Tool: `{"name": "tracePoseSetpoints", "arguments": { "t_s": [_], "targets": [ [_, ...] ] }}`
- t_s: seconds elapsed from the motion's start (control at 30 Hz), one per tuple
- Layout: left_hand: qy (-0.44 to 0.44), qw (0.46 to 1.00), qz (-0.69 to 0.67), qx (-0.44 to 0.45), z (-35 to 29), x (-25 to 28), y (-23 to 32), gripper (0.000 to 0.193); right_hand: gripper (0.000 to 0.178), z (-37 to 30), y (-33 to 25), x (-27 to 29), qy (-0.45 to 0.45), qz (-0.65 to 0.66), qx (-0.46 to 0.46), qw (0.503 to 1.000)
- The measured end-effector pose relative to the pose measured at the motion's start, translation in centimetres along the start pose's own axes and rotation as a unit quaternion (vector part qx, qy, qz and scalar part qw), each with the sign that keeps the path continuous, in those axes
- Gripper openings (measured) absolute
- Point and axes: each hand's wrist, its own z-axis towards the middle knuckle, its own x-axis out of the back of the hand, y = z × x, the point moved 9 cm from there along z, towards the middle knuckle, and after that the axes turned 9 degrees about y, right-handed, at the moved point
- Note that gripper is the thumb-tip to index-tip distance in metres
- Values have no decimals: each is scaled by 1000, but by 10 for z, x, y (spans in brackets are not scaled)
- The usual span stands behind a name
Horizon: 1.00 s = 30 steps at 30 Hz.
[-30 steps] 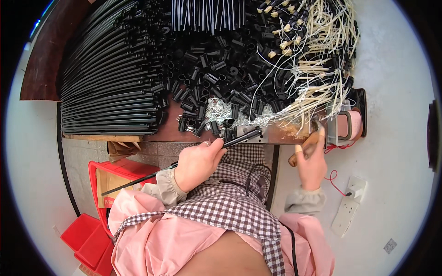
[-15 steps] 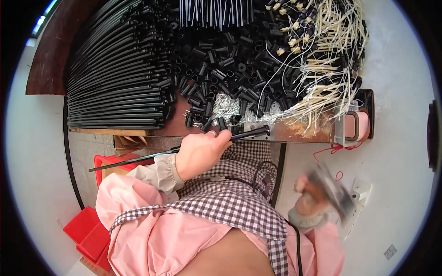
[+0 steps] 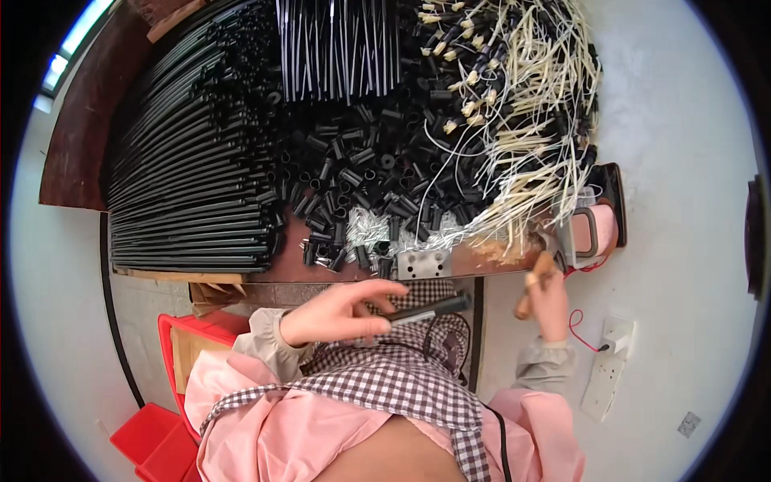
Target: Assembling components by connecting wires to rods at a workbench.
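Observation:
My left hand point(image 3: 337, 315) is over my lap, in front of the bench edge, its thumb and fingers apart. A black tube point(image 3: 430, 308), slightly blurred, lies at the thumb and fingertips and points right. The tube looks loose rather than gripped. My right hand point(image 3: 552, 301) is at the bench's front right edge, its fingers closed around the wooden handle of a hammer point(image 3: 524, 306). The hammer's head is dark and mostly hidden at the bench edge. A metal plate with holes point(image 3: 426, 265) sits at the bench's front edge between my hands.
Long black rods point(image 3: 189, 217) are stacked at the left. Short black sleeves point(image 3: 349, 177) and small silver pins point(image 3: 367, 228) fill the middle. Cream-tipped wires point(image 3: 538, 153) pile at the right, beside a pink-and-grey box point(image 3: 590, 233). Red bins point(image 3: 152, 434) and a power strip point(image 3: 608, 369) are lower down.
My left hand has loosened from the rod and its fingers have spread. My right hand has moved up with the hammer to the bench edge. The view has shifted, showing more of the bench.

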Motion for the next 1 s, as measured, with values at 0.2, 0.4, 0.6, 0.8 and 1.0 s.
{"name": "tracePoseSetpoints", "arguments": {
  "t_s": [0.2, 0.4, 0.6, 0.8, 1.0],
  "targets": [
    [-26, 977, -196, 78, -1, -34, -11, 62, 60, -110, -175, -92, -335, 93, 489, 800],
    [208, 946, 250, -1, -113, 35, -95, 26, 58, 133, -181, 23, 110, 180, 322, 923],
    [69, 855, -500, 120, -75, -10, -34, 20, 35, 247, -114, 2, 204, -394, 200, 874],
    [179, 965, -178, -75, 16, 84, 114, 14, 28, 235, -99, 22, -2, 161, 122, 979],
    [464, 551, 689, -76, 136, 195, 113, 21, 44, 88, -140, -29, -88, 313, 106, 940]
  ]
}}
